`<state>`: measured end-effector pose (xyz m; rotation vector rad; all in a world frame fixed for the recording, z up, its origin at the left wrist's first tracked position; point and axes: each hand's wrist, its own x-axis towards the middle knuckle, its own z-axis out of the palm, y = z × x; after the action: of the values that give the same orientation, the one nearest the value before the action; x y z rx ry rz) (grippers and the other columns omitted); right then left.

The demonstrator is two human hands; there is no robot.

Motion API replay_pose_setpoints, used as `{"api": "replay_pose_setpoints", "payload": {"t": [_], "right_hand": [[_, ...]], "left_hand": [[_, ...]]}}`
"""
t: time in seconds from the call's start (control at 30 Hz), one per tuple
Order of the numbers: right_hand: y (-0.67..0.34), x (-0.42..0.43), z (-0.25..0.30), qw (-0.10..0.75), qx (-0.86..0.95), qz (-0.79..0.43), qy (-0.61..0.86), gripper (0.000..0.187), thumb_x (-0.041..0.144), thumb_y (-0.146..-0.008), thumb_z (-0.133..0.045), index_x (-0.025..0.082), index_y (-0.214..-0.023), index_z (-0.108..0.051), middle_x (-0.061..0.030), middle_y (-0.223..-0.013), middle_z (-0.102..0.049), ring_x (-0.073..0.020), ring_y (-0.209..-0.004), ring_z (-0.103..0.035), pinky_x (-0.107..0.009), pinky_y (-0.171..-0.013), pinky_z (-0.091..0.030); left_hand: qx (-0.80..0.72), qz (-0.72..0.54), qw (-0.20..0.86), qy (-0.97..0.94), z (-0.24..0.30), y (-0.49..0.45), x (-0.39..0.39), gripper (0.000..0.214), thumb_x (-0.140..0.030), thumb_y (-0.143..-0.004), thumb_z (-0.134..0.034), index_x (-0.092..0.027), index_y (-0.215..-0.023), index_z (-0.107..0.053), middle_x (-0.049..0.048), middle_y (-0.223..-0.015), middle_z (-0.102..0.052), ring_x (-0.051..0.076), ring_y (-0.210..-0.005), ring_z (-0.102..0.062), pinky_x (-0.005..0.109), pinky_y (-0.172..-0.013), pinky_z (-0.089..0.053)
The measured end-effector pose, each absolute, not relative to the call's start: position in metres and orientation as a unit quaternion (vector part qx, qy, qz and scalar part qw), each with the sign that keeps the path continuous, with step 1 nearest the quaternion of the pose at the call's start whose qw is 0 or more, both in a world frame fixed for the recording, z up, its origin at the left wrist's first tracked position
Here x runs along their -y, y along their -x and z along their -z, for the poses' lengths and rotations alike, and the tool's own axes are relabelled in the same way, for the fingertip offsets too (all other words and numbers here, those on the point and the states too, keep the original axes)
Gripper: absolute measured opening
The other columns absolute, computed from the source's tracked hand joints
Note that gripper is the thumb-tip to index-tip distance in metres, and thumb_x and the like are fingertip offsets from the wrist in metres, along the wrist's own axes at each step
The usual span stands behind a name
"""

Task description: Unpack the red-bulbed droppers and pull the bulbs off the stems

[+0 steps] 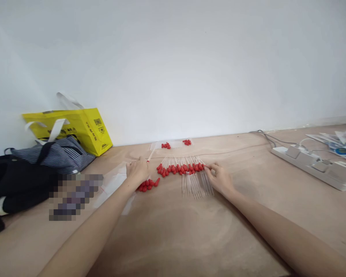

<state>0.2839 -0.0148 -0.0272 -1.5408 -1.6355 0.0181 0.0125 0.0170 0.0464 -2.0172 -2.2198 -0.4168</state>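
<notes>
My left hand (137, 171) is closed around a dropper (151, 154); its pale thin tube points up and away, with a bit of red showing at the fingers. Under and beside that hand lies a pile of red rubber bulbs (148, 185), partly hidden. A row of droppers with red bulbs (180, 168) spreads across the middle, tubes toward the wall. My right hand (219, 177) has its fingertips pinched together at the row's right end, on what looks like a dropper there. Clear thin tubes (196, 185) lie just left of it, pointing toward me.
Two small groups of red bulbs (166, 146) rest on clear plastic near the wall. Plastic bags (112, 186) lie left. Farther left are a yellow bag (95, 132), a striped bag (66, 156) and a black bag (20, 184). A power strip (311, 167) with cables stands right.
</notes>
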Motion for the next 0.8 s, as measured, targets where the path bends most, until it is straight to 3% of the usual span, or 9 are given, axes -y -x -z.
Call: {"api": "replay_pose_setpoints", "payload": {"t": [0.07, 0.2, 0.4, 0.6, 0.8], "right_hand": [[-0.282, 0.014, 0.029, 0.462, 0.687, -0.004, 0.561, 0.021, 0.028, -0.079, -0.044, 0.02, -0.08, -0.063, -0.0028, -0.074, -0.059, -0.0153, -0.069, -0.053, -0.025, -0.061, -0.037], [-0.273, 0.02, 0.028, 0.48, 0.741, 0.037, 0.468, 0.021, 0.028, -0.08, -0.045, 0.019, -0.09, -0.061, -0.0049, -0.081, -0.06, -0.0175, -0.08, -0.052, -0.031, -0.073, -0.036], [-0.247, 0.043, 0.022, 0.384, 0.843, 0.112, 0.359, 0.034, 0.037, -0.079, -0.05, 0.021, -0.109, -0.053, -0.0064, -0.098, -0.06, -0.0188, -0.091, -0.049, -0.038, -0.085, -0.028], [-0.226, 0.047, 0.028, 0.385, 0.853, 0.177, 0.305, 0.019, 0.023, -0.081, -0.048, 0.022, -0.097, -0.059, -0.0001, -0.07, -0.062, -0.0144, -0.078, -0.049, -0.041, -0.09, -0.02], [-0.225, 0.046, 0.031, 0.378, 0.85, 0.204, 0.305, 0.019, 0.014, -0.08, -0.043, 0.02, -0.086, -0.06, 0.0014, -0.058, -0.056, -0.012, -0.068, -0.045, -0.039, -0.088, -0.021]], "left_hand": [[0.7, 0.138, 0.092, 0.695, -0.044, -0.015, 0.004, 0.028, -0.028, -0.082, -0.031, -0.015, -0.088, -0.054, 0.0124, -0.085, -0.064, 0.027, -0.088, -0.056, 0.042, -0.081, -0.03], [0.54, 0.132, 0.182, 0.811, -0.021, -0.027, 0.039, 0.024, -0.024, -0.085, -0.03, -0.015, -0.083, -0.052, 0.0085, -0.083, -0.063, 0.022, -0.078, -0.055, 0.038, -0.075, -0.03], [0.413, 0.212, 0.226, 0.856, 0.009, -0.039, 0.055, 0.02, -0.02, -0.085, -0.034, -0.016, -0.077, -0.051, 0.0031, -0.073, -0.061, 0.017, -0.072, -0.053, 0.034, -0.074, -0.03], [0.359, 0.257, 0.223, 0.869, 0.009, -0.041, 0.056, 0.018, -0.019, -0.085, -0.037, -0.016, -0.078, -0.054, 0.0023, -0.076, -0.063, 0.016, -0.074, -0.054, 0.034, -0.078, -0.032], [0.331, 0.282, 0.218, 0.874, 0.012, -0.038, 0.052, 0.017, -0.022, -0.084, -0.042, -0.021, -0.089, -0.058, 0.0024, -0.103, -0.062, 0.019, -0.098, -0.051, 0.04, -0.091, -0.028]]}}
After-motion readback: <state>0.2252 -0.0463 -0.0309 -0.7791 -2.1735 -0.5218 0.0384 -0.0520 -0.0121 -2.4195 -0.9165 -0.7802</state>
